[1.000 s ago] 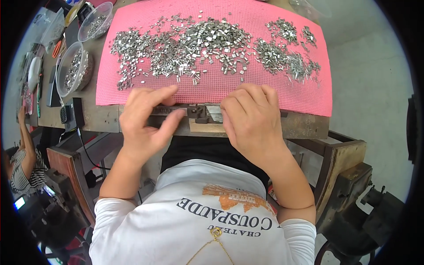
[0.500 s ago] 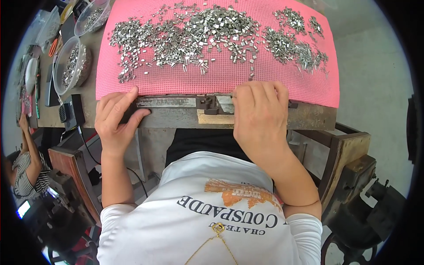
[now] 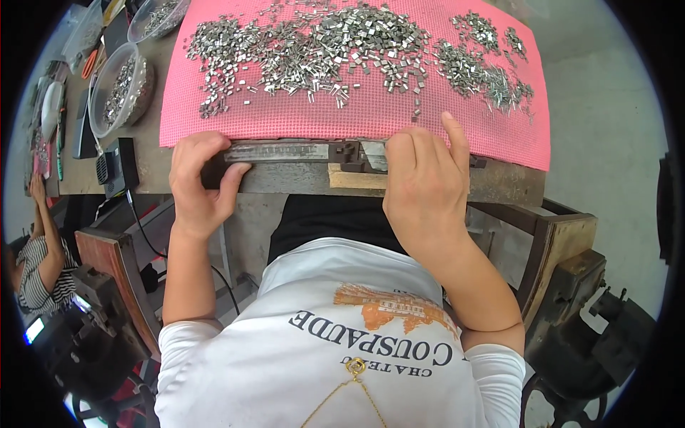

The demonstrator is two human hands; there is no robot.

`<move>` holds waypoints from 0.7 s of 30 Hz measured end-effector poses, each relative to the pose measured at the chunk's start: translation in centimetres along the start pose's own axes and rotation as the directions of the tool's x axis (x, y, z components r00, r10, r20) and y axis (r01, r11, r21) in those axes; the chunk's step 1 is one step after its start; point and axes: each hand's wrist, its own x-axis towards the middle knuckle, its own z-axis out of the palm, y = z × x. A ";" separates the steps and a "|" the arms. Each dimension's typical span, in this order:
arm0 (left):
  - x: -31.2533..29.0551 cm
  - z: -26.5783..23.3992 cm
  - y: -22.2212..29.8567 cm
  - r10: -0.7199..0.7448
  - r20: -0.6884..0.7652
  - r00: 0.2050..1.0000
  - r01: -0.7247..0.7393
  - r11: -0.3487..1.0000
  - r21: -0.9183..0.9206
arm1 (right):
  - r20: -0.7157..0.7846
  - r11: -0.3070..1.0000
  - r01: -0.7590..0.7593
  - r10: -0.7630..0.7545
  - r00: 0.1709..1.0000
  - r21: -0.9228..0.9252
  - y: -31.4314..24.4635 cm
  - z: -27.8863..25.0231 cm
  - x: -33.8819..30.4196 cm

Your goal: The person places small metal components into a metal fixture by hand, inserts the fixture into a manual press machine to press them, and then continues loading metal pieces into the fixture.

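Note:
A long metal bar jig [image 3: 278, 153] with a dark clamp block [image 3: 348, 154] lies along the table's near edge. My left hand [image 3: 198, 175] is closed around the jig's dark left end, thumb below and fingers over the top. Over the right part of the jig, my right hand [image 3: 428, 167] is curled, palm down, with its outermost finger lifted. Its thumb and fingertips are hidden, so anything small in them does not show. A light wooden strip [image 3: 360, 178] sits below the clamp block, partly behind my right hand.
Beyond the jig, a pink mat [image 3: 285, 121] bears heaps of small metal pieces [image 3: 357, 43]. At left are a clear tub of metal parts [image 3: 128, 93], a black box with a cable [image 3: 123, 167] and an orange-handled tool [image 3: 90, 64]. Another person's arm [image 3: 46, 228] shows far left.
The outermost finger of my right hand has risen away from the others. My left fingers have drawn in closer at the jig's end. The whole view has shifted slightly.

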 end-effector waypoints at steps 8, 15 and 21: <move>2.3 -1.7 4.1 0.135 -0.157 0.978 -0.191 0.879 -0.436 | -0.079 0.934 -0.171 0.205 0.976 0.314 4.0 -2.0 -2.5; 10.5 3.4 12.4 0.367 0.036 0.930 -0.345 0.899 -0.271 | -0.135 0.865 -0.351 0.420 0.897 0.358 6.3 -1.9 -8.1; 12.7 11.2 13.9 0.293 0.335 0.895 -0.281 0.956 -0.086 | -0.087 0.904 -0.353 0.383 0.920 0.242 6.1 -0.8 -9.9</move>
